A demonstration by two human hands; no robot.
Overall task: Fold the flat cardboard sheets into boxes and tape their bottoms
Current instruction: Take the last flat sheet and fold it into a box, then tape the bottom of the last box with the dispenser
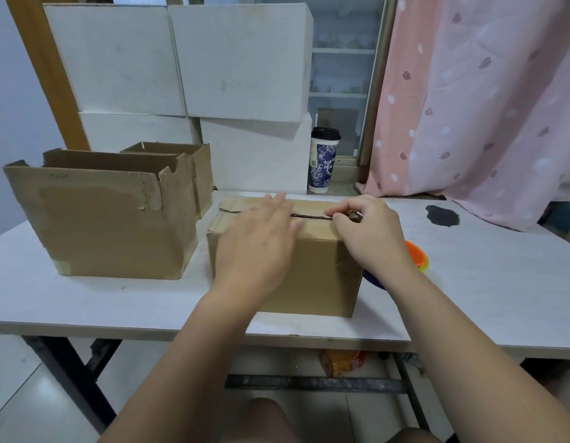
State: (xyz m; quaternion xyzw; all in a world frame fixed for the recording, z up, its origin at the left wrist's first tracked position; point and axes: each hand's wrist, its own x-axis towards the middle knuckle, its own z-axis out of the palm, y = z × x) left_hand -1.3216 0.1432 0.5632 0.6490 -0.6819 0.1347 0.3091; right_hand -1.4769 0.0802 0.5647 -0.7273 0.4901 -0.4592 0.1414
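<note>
The left hand (258,241) lies spread atop a cardboard box (312,276); the right hand (370,233) pinches a small brown item (352,215) at its seam.

Two forearms (453,330) come in from the lower part of the frame, both bare to the frame's edge, with no sleeve over them. The left hand (254,247) and the right hand (370,231) are bare too. At the bottom edge appear what seem to be two bare knees (264,420).

Box (315,266) on table (469,298), second box (111,225) to its left (cup (323,161) behind).
</note>
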